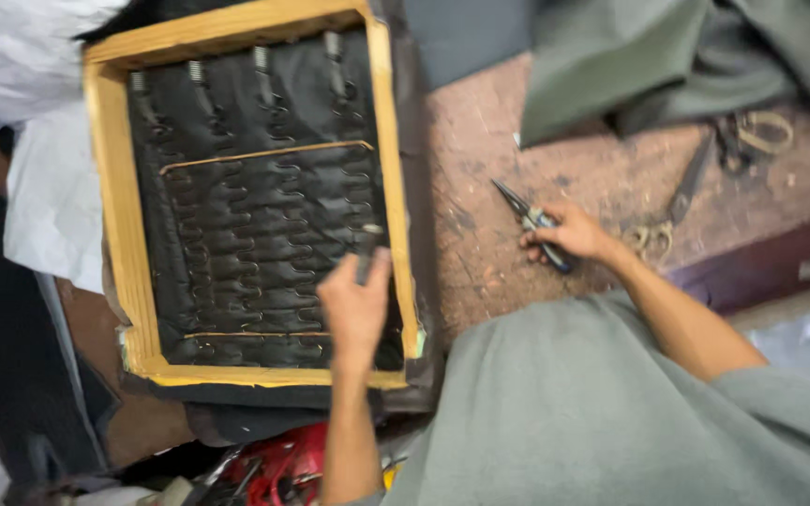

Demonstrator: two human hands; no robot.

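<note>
A wooden seat frame [116, 215] with zigzag metal springs [264, 244] over black fabric lies on the worn brown workbench [489, 187]. My left hand [356, 305] reaches over the frame's lower right part and grips a small dark metal piece [367, 248] above the springs. My right hand [566, 234] rests on the bench to the right of the frame, closed around the blue handles of long-nose pliers [529, 221], whose jaws point up and left.
Large scissors [691, 183] and a coil of tan cord [769, 131] lie at the right. Grey-green fabric [649, 56] is heaped at the top right. White cloth [49, 187] sits left of the frame. A red tool [283, 464] lies at the bottom.
</note>
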